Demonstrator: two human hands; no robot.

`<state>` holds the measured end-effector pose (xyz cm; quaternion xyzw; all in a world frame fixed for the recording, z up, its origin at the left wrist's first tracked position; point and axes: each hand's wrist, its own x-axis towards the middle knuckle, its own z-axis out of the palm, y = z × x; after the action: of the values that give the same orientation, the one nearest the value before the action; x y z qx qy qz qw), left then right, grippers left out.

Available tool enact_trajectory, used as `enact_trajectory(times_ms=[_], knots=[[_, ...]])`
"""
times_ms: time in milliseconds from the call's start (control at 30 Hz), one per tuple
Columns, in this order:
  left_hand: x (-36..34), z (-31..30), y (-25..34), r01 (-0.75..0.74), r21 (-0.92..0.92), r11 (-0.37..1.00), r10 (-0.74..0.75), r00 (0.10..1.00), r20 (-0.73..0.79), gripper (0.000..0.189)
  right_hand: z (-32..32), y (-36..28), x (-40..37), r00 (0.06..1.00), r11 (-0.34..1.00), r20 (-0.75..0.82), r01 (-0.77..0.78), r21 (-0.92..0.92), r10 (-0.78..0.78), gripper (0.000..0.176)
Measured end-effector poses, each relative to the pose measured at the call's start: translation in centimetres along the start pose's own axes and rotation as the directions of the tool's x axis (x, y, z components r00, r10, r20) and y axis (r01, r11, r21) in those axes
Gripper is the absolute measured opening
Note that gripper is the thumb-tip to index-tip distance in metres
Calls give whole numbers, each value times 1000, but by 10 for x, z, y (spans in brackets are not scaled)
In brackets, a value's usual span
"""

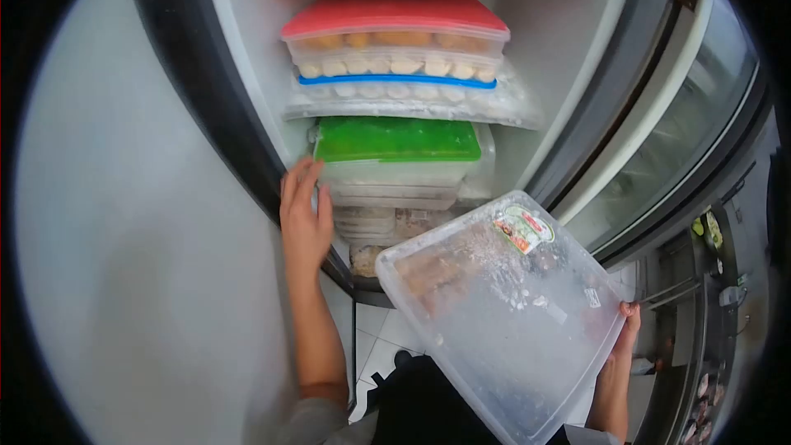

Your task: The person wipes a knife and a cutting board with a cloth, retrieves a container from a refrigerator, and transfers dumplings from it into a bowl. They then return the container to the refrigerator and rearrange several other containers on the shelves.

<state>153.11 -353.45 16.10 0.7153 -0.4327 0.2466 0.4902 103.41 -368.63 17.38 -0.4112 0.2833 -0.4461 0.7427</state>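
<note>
My right hand (624, 334) grips the right edge of a large clear plastic food container (527, 338), held tilted in front of the freezer. Frost covers much of its clear lid, a colourful label is stuck near the upper corner, and something brownish shows through at the left. My left hand (305, 214) is raised inside the freezer opening, thumb apart from the fingers. Its fingertips are right at the left corner of a green-lidded container (395, 140), which sits on further clear containers (395, 196) on the lower level.
On the shelf (412, 111) above, a red-lidded box (395, 12) of orange pieces rests on a blue-rimmed box (395, 80) of round pale pieces. The freezer door (651, 124) stands open at the right. A counter (700, 305) with food lies beyond it, over white floor tiles (383, 354).
</note>
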Motion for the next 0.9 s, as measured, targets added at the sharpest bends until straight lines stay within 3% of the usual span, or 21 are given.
enact_trajectory(times_ms=[133, 233, 300, 400, 533, 633, 733, 833, 900], knots=[[30, 27, -3, -34, 26, 999, 30, 985, 167, 32, -20, 7, -22, 998, 999, -35, -49, -24, 48, 66], [46, 49, 9, -171, 117, 978, 136, 957, 257, 34, -29, 10, -28, 998, 994, -64, -6, -110, -1, 81], [54, 67, 22, -453, 106, 885, 402, 860, 314, 37, -33, 13, -28, 998, 989, -63, 0, -146, -10, 83], [61, 99, 35, -520, 3, 854, 472, 778, 414, 38, -40, 13, -26, 998, 989, -62, -14, -144, 5, 83], [74, 114, 48, -484, -9, 875, 401, 714, 574, 36, -52, 18, -20, 997, 988, -40, -72, -136, 67, 84], [99, 115, 57, -576, 101, 811, 358, 625, 693, 36, -48, 15, -9, 995, 989, -49, -95, -114, 90, 85], [151, 111, 67, -780, 263, 567, 477, 572, 668, 38, -9, -20, 7, 994, 990, -36, -103, -91, 100, 86], [207, 94, 81, -834, 290, 469, 492, 519, 699, 40, 28, -45, 23, 994, 995, -42, -102, -23, 101, 86], [206, 97, 74, -839, 314, 444, 486, 520, 702, 42, 34, -48, 29, 998, 996, -13, -70, -55, 69, 89]])
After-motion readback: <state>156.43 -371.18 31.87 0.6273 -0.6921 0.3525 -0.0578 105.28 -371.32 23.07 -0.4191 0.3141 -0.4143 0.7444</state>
